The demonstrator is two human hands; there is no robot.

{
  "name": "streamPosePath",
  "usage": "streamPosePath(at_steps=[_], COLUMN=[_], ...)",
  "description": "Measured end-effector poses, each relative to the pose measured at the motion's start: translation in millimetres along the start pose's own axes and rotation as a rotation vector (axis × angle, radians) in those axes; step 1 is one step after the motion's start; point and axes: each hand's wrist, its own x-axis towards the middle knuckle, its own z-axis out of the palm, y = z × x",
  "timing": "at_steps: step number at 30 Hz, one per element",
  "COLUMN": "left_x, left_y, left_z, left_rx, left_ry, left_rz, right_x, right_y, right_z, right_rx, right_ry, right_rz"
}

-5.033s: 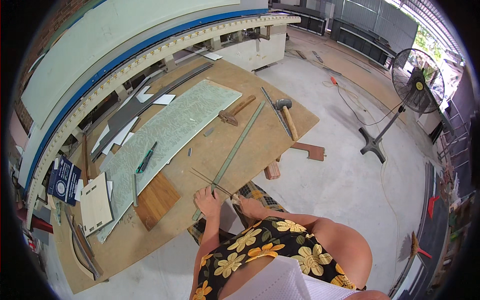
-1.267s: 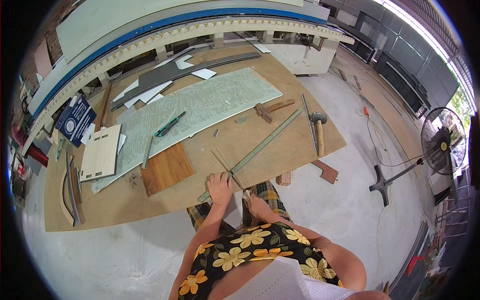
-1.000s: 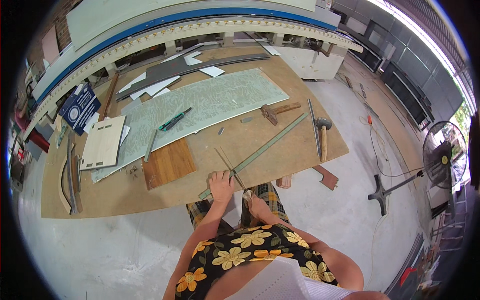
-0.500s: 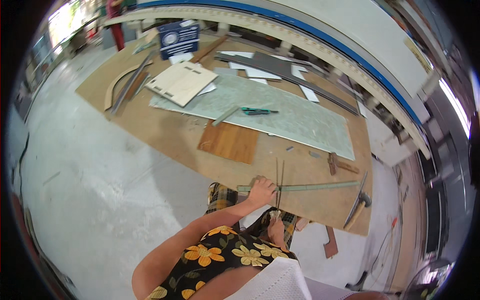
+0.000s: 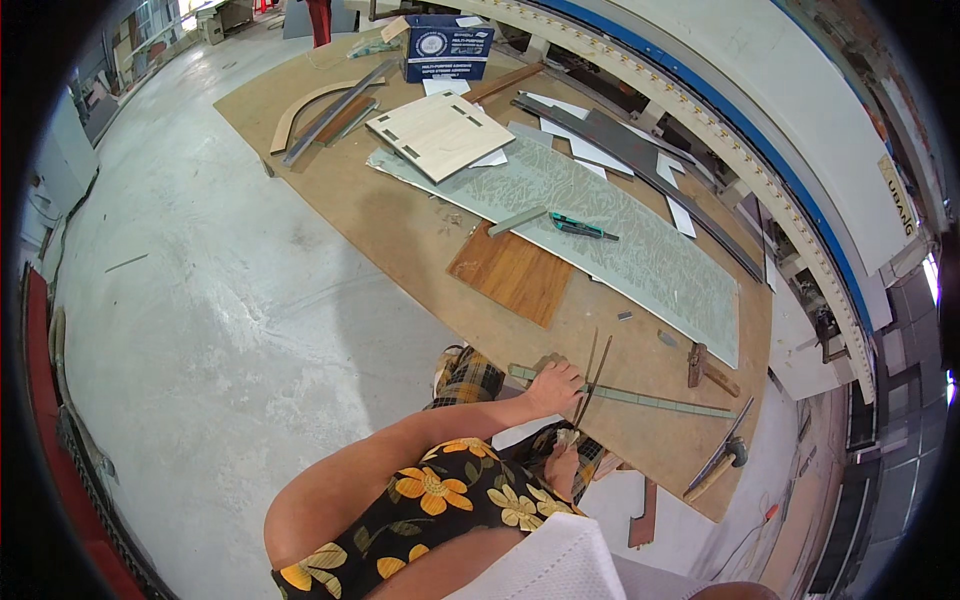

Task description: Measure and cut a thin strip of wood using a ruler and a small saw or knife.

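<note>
My left hand (image 5: 556,388) presses down on a long, narrow green strip (image 5: 655,400) at the table's near edge, fingers curled over it close to its left end. Just below, my right hand (image 5: 563,462) is closed around the pale, wrapped-looking grip of a slim tool with two long dark bars (image 5: 594,375), like a hacksaw. The bars point away from me and cross the strip right beside my left fingers. Whether a bar touches the strip cannot be made out.
On the brown table (image 5: 400,265) lie a wood-grain panel (image 5: 512,275), a pale green sheet (image 5: 640,270), a green utility knife (image 5: 583,228) and a slotted board (image 5: 440,135). Rightward are a wooden-handled tool (image 5: 712,370) and a hammer (image 5: 722,465). A blue box (image 5: 447,50) stands farther back.
The whole view has shifted, so the table and its things appear farther right and mostly lower. Both hands keep their places at the strip, and the two-barred tool still crosses it.
</note>
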Motion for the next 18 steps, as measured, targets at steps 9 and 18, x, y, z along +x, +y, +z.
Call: streamPosePath(at_steps=[9,18], left_x=[5.3,5.2], left_y=[6.2,7.5], left_z=[-10.5,-10.1], left_rx=[0.016,0.01], left_ry=[0.009,-0.031], left_rz=[0.002,-0.001], right_x=[-7.2,-3.1], right_y=[-14.2,-2.7], right_z=[-9.1,0.1], right_rx=[-0.017,-0.058], right_ry=[0.007,0.049], right_rz=[-0.025,0.006])
